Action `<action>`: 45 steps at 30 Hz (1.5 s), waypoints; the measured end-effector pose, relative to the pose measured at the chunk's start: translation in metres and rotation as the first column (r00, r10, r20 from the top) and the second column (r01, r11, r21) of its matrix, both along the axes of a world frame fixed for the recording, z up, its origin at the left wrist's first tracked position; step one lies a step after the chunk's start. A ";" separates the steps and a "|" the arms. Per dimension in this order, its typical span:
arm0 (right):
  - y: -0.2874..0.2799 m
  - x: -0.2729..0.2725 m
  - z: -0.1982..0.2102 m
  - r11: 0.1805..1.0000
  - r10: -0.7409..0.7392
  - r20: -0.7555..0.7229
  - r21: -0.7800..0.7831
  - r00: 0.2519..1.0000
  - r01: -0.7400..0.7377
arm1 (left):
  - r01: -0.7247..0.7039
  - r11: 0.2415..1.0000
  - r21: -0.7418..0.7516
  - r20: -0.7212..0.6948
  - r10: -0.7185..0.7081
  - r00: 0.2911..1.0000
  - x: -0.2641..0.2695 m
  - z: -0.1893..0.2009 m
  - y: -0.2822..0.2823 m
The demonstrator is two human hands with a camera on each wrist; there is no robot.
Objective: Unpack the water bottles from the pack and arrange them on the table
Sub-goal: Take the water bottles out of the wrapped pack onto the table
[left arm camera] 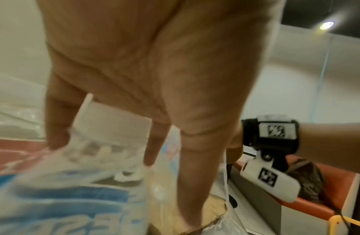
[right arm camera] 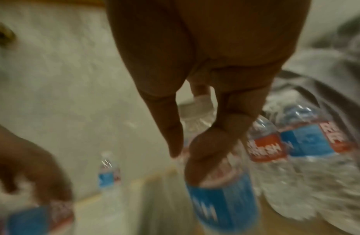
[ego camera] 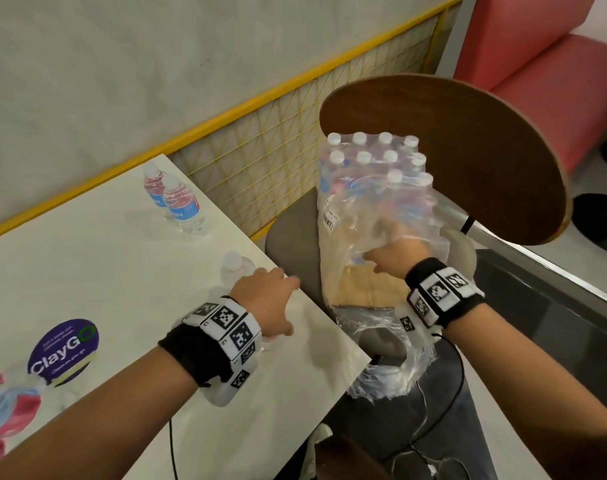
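On the chair seat at about 3 o'clock from the table corner stands the pack (ego camera: 374, 188), its plastic wrap torn open at the near end and roughly ten capped bottles still visible inside toward the far end. Right hand (ego camera: 395, 259) is thrust into the opening; the right wrist view shows its fingers (right arm camera: 205, 152) curled round the shoulder of one bottle (right arm camera: 221, 202) within the wrap. Left hand (ego camera: 264, 299) is at the table edge, clasping a bottle by the neck (ego camera: 236, 268) that it is setting down or holding just above the surface; contact with the top cannot be confirmed. Two bottles (ego camera: 177, 199) stand upright, touching or nearly so, at 11 o'clock on the table (ego camera: 104, 271), well apart from the left hand's bottle. A round sticker (ego camera: 63, 351) lies at 8 o'clock.

Assessment: early stage. Two bottles placed, a third arriving, a fourth gripped for extraction. The greater part of the pack remains to be emptied, and no ordered row exists yet.
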State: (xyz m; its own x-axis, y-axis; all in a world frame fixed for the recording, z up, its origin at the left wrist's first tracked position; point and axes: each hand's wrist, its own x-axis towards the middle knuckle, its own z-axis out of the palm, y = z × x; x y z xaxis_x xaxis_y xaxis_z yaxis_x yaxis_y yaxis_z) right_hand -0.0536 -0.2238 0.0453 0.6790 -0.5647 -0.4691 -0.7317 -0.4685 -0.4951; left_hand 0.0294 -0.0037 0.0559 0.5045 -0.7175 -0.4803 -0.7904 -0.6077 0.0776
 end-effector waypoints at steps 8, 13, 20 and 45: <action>0.068 -0.045 0.030 0.926 0.340 0.028 0.161 0.940 -0.340 | 0.033 0.904 -0.426 -0.165 -0.113 0.980 -0.049 0.001 -0.028; 0.070 -0.052 0.009 0.870 0.376 0.196 0.262 0.906 -0.418 | 0.073 0.955 -0.288 -0.103 -0.107 0.989 -0.047 -0.008 -0.016; -0.013 -0.014 -0.017 0.988 0.156 -0.040 -0.005 0.987 -0.157 | 0.073 0.995 -0.072 0.021 -0.071 0.997 -0.033 -0.001 -0.009; -0.052 0.020 -0.022 0.940 0.079 0.163 -0.341 0.984 -0.019 | 0.042 0.983 -0.176 0.015 -0.040 0.999 -0.035 -0.005 0.010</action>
State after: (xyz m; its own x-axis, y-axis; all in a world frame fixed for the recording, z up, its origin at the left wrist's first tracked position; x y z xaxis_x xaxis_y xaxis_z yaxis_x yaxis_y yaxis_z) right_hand -0.0332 -0.2753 0.0233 0.7629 -0.6330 -0.1314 -0.6217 -0.6625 -0.4178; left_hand -0.0060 0.0065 0.0513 0.4771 -0.8109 -0.3388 -0.8159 -0.5520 0.1721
